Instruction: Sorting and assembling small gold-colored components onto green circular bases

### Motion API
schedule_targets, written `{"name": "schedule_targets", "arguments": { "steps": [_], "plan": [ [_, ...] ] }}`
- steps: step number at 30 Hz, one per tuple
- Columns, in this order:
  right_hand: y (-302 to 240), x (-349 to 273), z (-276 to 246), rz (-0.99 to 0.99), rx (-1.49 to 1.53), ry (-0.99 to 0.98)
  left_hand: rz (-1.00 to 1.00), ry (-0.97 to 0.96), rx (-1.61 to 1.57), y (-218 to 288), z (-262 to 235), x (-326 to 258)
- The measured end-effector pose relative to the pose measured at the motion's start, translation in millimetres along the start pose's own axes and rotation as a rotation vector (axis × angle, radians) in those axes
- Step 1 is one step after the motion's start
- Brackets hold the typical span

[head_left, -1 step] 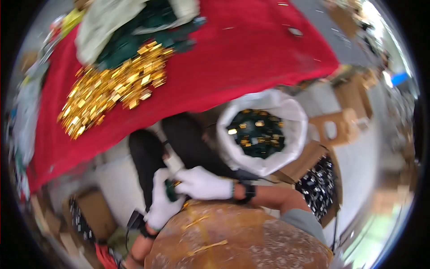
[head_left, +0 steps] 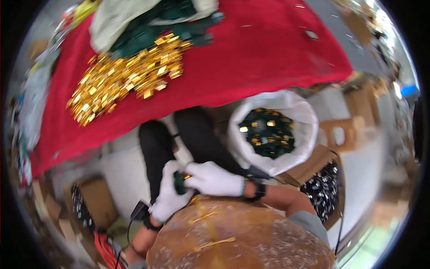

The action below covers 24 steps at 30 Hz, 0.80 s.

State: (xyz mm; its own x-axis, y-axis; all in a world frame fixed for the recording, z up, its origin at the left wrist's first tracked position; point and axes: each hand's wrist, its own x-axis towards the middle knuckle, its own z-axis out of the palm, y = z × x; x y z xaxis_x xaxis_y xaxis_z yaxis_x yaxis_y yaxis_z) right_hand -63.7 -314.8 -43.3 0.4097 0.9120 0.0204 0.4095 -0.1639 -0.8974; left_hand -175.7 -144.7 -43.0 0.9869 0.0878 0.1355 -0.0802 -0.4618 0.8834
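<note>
My left hand [head_left: 172, 193], in a white glove, is closed round a small dark green piece [head_left: 180, 184]. From the other side my right hand [head_left: 216, 180], also gloved in white, pinches a small gold piece [head_left: 186, 176] against its top. The fingers hide much of both pieces, so their exact kind cannot be told. Both hands meet above my lap, just beyond a worn brown padded surface [head_left: 242, 237]. To their right, a white-lined bin [head_left: 309, 130] contains dark green pieces with gold parts [head_left: 268, 134].
A red cloth [head_left: 268, 54] covers the table ahead. On it lie a heap of shiny gold pieces [head_left: 130, 78] and dark green pieces [head_left: 152, 29] spilling from a pale sack [head_left: 112, 22]. Cardboard boxes with black and silver pieces stand at right [head_left: 320, 190] and left [head_left: 83, 206].
The view has shifted slightly, so the table and bin appear farther right. Both hands stay together at the green and gold pieces.
</note>
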Motion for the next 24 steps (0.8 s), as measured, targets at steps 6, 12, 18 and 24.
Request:
{"name": "schedule_targets", "arguments": {
  "steps": [6, 12, 18, 24],
  "plan": [
    [-23, -3, -8, -0.029, -0.251, 0.125, 0.017, 0.088, -0.231, 1, -6, 2],
    [-14, -4, 10, -0.164, -0.365, 0.124, 0.025, 0.095, -0.236, 2, -7, -8],
    [-12, 4, 19, -0.128, -0.173, 0.174, 0.200, 0.172, -0.092, 5, -9, 0],
    [-24, 8, 5, 0.222, 0.143, 0.086, 0.093, 0.096, -0.101, -12, -2, -2]
  ]
}}
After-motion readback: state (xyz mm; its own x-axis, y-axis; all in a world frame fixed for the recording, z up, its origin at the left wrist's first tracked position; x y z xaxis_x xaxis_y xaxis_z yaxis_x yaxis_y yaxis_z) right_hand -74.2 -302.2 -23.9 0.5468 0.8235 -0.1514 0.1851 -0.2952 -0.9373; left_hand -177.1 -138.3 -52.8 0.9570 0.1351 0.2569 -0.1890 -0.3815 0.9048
